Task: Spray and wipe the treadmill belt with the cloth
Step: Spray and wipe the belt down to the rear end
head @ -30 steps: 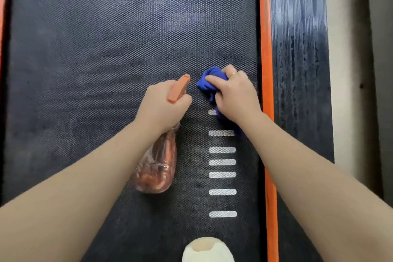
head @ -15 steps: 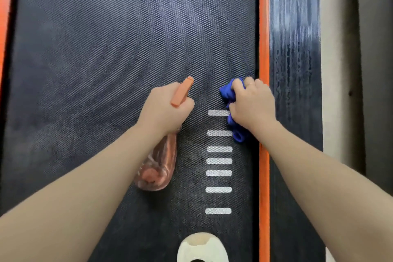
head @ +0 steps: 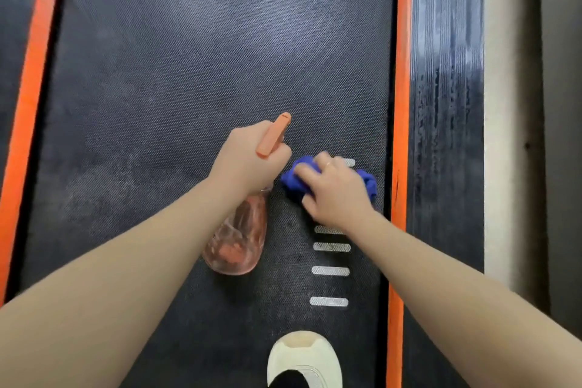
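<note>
Dark, finely dotted rubber of the treadmill belt (head: pixel 189 72) fills almost the whole view, with an orange side strip (head: pixel 400 104) along each edge; the right strip serves here as the landmark. Nearest to the camera, left of that strip, the toe of a cream-coloured shoe (head: pixel 305 353) stands on the belt. Beyond it a row of short white dash marks (head: pixel 330 271) runs up the belt, close to the strip.

Farther on, the right hand (head: pixel 337 195) presses the crumpled blue cloth (head: pixel 368 183) flat on the belt, just left of the strip; its fingers are curled over the bundle and grip it. Left of this, a little farther from the strip, the left hand (head: pixel 248 161) is wrapped around the neck of the clear pink-tinted plastic spray bottle (head: pixel 239 236) with its orange trigger head (head: pixel 274 134), the body hanging down toward the camera.

I judge these risks: the two hands are almost touching, so a wide stroke could knock the bottle; a squeeze on the trigger now could wet the wiping hand instead of the belt; and the shoe may leave new marks on the cleaned rubber.
</note>
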`<state>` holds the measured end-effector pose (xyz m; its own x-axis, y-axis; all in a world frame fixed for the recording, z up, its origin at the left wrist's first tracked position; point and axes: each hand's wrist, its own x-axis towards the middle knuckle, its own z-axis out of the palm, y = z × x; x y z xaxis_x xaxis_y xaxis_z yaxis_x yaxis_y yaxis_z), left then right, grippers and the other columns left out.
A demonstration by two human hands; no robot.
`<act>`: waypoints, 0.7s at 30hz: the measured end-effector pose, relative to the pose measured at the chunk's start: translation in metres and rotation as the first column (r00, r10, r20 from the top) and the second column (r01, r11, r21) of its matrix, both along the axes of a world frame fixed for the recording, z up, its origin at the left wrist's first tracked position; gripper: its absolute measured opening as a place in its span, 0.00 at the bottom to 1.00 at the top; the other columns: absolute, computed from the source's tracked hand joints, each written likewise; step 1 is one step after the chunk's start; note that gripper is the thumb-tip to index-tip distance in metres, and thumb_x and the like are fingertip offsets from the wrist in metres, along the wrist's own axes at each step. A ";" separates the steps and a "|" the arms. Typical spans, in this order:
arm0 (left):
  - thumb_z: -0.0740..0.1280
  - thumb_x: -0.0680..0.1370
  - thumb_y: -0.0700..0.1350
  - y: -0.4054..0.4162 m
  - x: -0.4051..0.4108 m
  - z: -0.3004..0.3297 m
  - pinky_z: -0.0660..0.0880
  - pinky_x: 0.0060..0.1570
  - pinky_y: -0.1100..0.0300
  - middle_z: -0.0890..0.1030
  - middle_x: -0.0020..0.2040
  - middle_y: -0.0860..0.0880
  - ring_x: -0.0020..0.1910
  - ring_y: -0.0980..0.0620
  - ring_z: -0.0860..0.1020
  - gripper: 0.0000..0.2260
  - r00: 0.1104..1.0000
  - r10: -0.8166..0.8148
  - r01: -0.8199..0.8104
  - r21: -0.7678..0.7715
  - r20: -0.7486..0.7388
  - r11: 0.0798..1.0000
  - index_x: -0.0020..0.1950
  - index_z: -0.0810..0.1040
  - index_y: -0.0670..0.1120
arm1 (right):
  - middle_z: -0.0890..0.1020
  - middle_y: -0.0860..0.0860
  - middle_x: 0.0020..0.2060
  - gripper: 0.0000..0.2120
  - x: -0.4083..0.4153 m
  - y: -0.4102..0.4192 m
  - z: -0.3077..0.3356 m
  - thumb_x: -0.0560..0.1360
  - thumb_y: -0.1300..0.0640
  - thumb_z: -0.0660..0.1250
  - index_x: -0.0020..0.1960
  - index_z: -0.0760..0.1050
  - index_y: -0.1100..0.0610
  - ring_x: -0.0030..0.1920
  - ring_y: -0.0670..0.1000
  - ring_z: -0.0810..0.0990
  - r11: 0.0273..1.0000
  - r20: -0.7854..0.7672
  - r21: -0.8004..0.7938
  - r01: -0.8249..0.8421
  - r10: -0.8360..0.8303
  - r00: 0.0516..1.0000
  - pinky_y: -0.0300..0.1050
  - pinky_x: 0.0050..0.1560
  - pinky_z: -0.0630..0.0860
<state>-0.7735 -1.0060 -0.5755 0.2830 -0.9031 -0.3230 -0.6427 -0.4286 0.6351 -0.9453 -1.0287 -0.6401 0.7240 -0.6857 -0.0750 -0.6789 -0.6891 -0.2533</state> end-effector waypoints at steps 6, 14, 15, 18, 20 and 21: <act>0.57 0.66 0.52 0.028 0.012 0.004 0.68 0.43 0.57 0.80 0.42 0.46 0.45 0.44 0.77 0.16 0.999 0.041 -0.039 0.059 -0.030 0.998 0.44 0.76 0.44 | 0.77 0.60 0.48 0.16 0.004 -0.039 -0.004 0.67 0.56 0.66 0.55 0.77 0.51 0.39 0.62 0.76 0.971 -0.051 -0.092 0.221 -0.226 0.973 0.49 0.32 0.71; 0.56 0.65 0.50 0.045 0.025 0.009 0.67 0.43 0.56 0.78 0.38 0.50 0.45 0.42 0.77 0.13 0.998 0.062 -0.060 0.086 -0.022 0.995 0.42 0.76 0.46 | 0.76 0.62 0.44 0.21 0.055 0.031 0.002 0.62 0.58 0.72 0.55 0.79 0.55 0.36 0.62 0.76 0.971 0.032 0.182 0.155 -0.163 0.986 0.48 0.31 0.73; 0.55 0.65 0.50 0.046 0.025 0.008 0.66 0.43 0.57 0.77 0.39 0.49 0.45 0.43 0.76 0.16 0.998 0.057 -0.055 0.099 -0.020 0.994 0.45 0.77 0.44 | 0.77 0.61 0.42 0.22 0.061 0.038 0.001 0.58 0.58 0.75 0.52 0.80 0.55 0.34 0.62 0.76 0.990 0.060 0.138 0.027 -0.035 0.998 0.47 0.28 0.73; 0.60 0.70 0.51 0.052 0.035 0.008 0.66 0.45 0.58 0.77 0.42 0.47 0.45 0.44 0.75 0.12 0.991 0.122 -0.115 0.130 -0.045 0.985 0.48 0.75 0.46 | 0.78 0.60 0.43 0.22 0.070 0.006 0.000 0.58 0.57 0.77 0.51 0.80 0.53 0.35 0.61 0.77 0.956 0.055 -0.019 -0.292 0.292 0.955 0.48 0.27 0.74; 0.63 0.71 0.50 0.064 0.049 0.010 0.66 0.44 0.59 0.75 0.39 0.51 0.43 0.46 0.73 0.08 0.985 0.166 -0.154 0.167 -0.057 0.974 0.46 0.74 0.47 | 0.75 0.59 0.53 0.20 0.075 -0.025 0.002 0.69 0.55 0.69 0.61 0.75 0.48 0.46 0.62 0.76 0.997 -0.066 0.019 -0.080 0.082 0.994 0.51 0.38 0.74; 0.62 0.69 0.52 0.070 0.056 0.011 0.65 0.43 0.61 0.75 0.39 0.53 0.43 0.49 0.73 0.11 0.980 0.186 -0.171 0.191 -0.064 0.967 0.47 0.75 0.47 | 0.72 0.59 0.58 0.20 0.076 -0.036 0.000 0.74 0.54 0.64 0.65 0.72 0.46 0.51 0.62 0.74 0.988 -0.108 0.045 0.145 -0.139 0.984 0.52 0.43 0.73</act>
<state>-0.7173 -0.9361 -0.5642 0.4005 -0.7634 -0.5068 -0.4951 -0.6457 0.5813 -0.8696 -1.0643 -0.6402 0.6060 -0.7740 -0.1833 -0.7934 -0.5717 -0.2088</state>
